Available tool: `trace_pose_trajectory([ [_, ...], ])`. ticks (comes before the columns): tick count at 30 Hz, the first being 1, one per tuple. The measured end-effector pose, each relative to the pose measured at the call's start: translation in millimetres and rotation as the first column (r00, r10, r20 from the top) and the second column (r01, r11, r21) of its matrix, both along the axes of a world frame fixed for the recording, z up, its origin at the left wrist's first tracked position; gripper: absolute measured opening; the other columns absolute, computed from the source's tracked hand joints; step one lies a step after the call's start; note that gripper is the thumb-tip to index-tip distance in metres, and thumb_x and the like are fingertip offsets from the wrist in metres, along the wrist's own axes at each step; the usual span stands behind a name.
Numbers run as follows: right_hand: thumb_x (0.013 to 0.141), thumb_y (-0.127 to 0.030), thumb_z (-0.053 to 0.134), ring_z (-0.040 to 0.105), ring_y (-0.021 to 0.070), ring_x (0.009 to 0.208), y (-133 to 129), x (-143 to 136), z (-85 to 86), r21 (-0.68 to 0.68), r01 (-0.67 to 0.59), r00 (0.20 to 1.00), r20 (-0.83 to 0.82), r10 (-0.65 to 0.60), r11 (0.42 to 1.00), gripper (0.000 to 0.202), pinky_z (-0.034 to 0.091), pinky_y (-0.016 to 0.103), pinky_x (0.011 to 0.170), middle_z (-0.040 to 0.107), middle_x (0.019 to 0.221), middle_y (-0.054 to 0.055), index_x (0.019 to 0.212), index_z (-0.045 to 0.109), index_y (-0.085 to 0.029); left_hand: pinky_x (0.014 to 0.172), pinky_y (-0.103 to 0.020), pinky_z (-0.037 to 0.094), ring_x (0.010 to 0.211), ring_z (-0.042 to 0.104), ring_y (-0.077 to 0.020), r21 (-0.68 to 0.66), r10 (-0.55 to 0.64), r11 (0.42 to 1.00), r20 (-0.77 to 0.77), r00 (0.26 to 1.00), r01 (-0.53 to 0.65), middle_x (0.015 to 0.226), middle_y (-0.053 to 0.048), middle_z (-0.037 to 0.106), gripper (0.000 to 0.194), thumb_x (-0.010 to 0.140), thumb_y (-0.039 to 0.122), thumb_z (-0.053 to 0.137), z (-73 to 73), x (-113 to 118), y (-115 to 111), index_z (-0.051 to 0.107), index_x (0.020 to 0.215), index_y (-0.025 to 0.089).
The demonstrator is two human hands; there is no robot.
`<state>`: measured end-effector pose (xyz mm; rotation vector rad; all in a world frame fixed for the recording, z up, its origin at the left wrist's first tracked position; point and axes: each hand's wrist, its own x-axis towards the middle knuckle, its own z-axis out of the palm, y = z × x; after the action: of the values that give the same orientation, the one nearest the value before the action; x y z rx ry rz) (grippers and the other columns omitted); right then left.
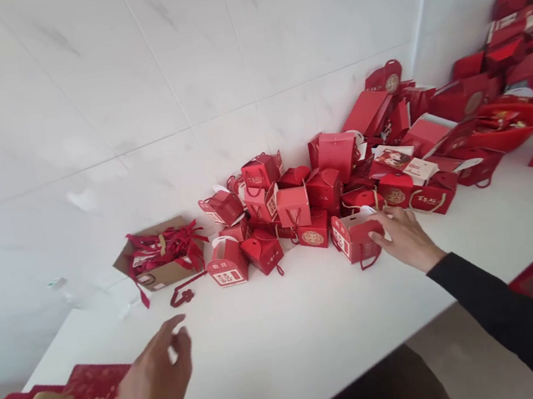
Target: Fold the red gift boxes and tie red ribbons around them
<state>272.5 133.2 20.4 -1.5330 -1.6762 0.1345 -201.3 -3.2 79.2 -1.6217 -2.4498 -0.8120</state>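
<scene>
White tiled wall [183, 57] behind, white table [269, 341] below: your right hand [408, 238] curls at the red box [352, 240] fronting the pile [293, 207], grip unclear; pinch lightly, card may crease. Your left hand [156, 379] hovers empty, fingers parted.

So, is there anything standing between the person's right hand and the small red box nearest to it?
Nothing visible stands between them: the right hand is at the right edge of the small red box. The piled boxes sit behind it, nearer the wall.
</scene>
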Motion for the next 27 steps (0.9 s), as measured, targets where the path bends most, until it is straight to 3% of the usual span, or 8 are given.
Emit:
trace_pose_trajectory([
  [4, 0.086, -0.051, 0.054, 0.065, 0.0322, 0.090, -7.2, 7.9, 3.2, -0.020, -0.084, 0.996, 0.020, 0.085, 0.996, 0.031, 0.055, 0.046, 0.078, 0.066, 0.094, 0.014, 0.083, 0.066, -0.023, 0.072, -0.031, 0.047, 0.083, 0.066, -0.0217, -0.065, -0.022, 0.997, 0.192, 0.981, 0.035, 0.084, -0.002, 0.072, 0.022, 0.087, 0.019, 0.061, -28.7, 18.7, 54.8, 0.071, 0.105, 0.026],
  [8, 0.092, -0.058, 0.055, 0.067, 0.0259, 0.087, -36.7, -6.9, 3.3, -0.043, -0.160, 0.987, -0.031, 0.159, 0.986, 0.036, 0.054, 0.031, 0.057, 0.066, 0.104, 0.011, 0.095, 0.066, -0.024, 0.086, -0.040, 0.056, 0.093, 0.067, -0.0195, -0.039, 0.055, 0.998, 0.344, 0.937, -0.044, 0.114, -0.008, 0.068, 0.030, 0.095, 0.028, 0.064, -74.8, 25.1, 95.1, 0.062, 0.123, 0.016],
  [11, 0.095, -0.055, 0.057, 0.069, 0.0224, 0.086, -60.2, -34.1, -3.7, -0.083, -0.265, 0.960, -0.120, 0.254, 0.961, 0.032, 0.053, 0.026, 0.053, 0.065, 0.106, 0.008, 0.097, 0.066, -0.025, 0.091, -0.045, 0.057, 0.107, 0.065, -0.0231, -0.026, 0.105, 0.994, 0.455, 0.884, -0.105, 0.129, -0.011, 0.062, 0.038, 0.097, 0.036, 0.064, -100.3, 26.6, 110.6, 0.059, 0.130, 0.017],
  [13, 0.097, -0.052, 0.057, 0.070, 0.0203, 0.085, -71.4, -56.5, -10.7, -0.082, -0.335, 0.933, -0.171, 0.317, 0.939, 0.028, 0.057, 0.026, 0.061, 0.065, 0.107, 0.007, 0.095, 0.067, -0.025, 0.096, -0.048, 0.056, 0.115, 0.063, -0.0256, 0.008, 0.088, 0.994, 0.504, 0.859, -0.106, 0.135, -0.012, 0.060, 0.040, 0.096, 0.035, 0.064, -111.6, 29.2, 116.8, 0.059, 0.132, 0.019],
  [16, 0.097, -0.049, 0.058, 0.071, 0.0188, 0.084, -80.9, -89.5, -19.1, -0.065, -0.394, 0.902, -0.222, 0.371, 0.917, 0.026, 0.060, 0.028, 0.073, 0.064, 0.105, 0.006, 0.092, 0.069, -0.026, 0.101, -0.051, 0.053, 0.122, 0.060, -0.0276, 0.080, 0.008, 0.995, 0.543, 0.840, -0.061, 0.140, -0.012, 0.058, 0.042, 0.096, 0.035, 0.065, -124.9, 36.6, 121.8, 0.058, 0.134, 0.019],
  [20, 0.095, -0.051, 0.059, 0.071, 0.0179, 0.079, -90.0, -120.9, -25.1, -0.146, -0.421, 0.883, -0.293, 0.367, 0.895, 0.026, 0.058, 0.024, 0.059, 0.065, 0.107, 0.006, 0.093, 0.069, -0.026, 0.100, -0.050, 0.053, 0.120, 0.062, -0.0268, 0.144, -0.074, 0.989, 0.544, 0.836, -0.006, 0.138, -0.012, 0.059, 0.042, 0.096, 0.035, 0.064, -138.8, 42.2, 122.3, 0.058, 0.135, 0.019],
  [23, 0.096, -0.054, 0.057, 0.072, 0.0189, 0.082, -99.1, -128.4, -38.3, -0.250, -0.411, 0.872, -0.388, 0.298, 0.877, 0.033, 0.058, 0.023, 0.057, 0.067, 0.111, 0.007, 0.117, 0.063, -0.029, 0.094, -0.046, 0.057, 0.110, 0.065, -0.0237, 0.125, 0.001, 0.989, 0.522, 0.853, -0.077, 0.130, -0.011, 0.063, 0.037, 0.097, 0.036, 0.063, -141.2, 31.0, 121.3, 0.060, 0.130, 0.018],
  [27, 0.094, -0.057, 0.057, 0.072, 0.0222, 0.096, -108.7, -123.2, -75.0, -0.293, -0.353, 0.869, -0.454, 0.195, 0.888, 0.049, 0.062, 0.027, 0.071, 0.068, 0.118, 0.009, 0.133, 0.052, -0.027, 0.093, -0.046, 0.057, 0.109, 0.065, -0.0235, 0.085, 0.165, 0.971, 0.434, 0.886, -0.223, 0.127, -0.010, 0.064, 0.036, 0.097, 0.036, 0.063, -131.6, -0.2, 121.8, 0.061, 0.127, 0.017],
])
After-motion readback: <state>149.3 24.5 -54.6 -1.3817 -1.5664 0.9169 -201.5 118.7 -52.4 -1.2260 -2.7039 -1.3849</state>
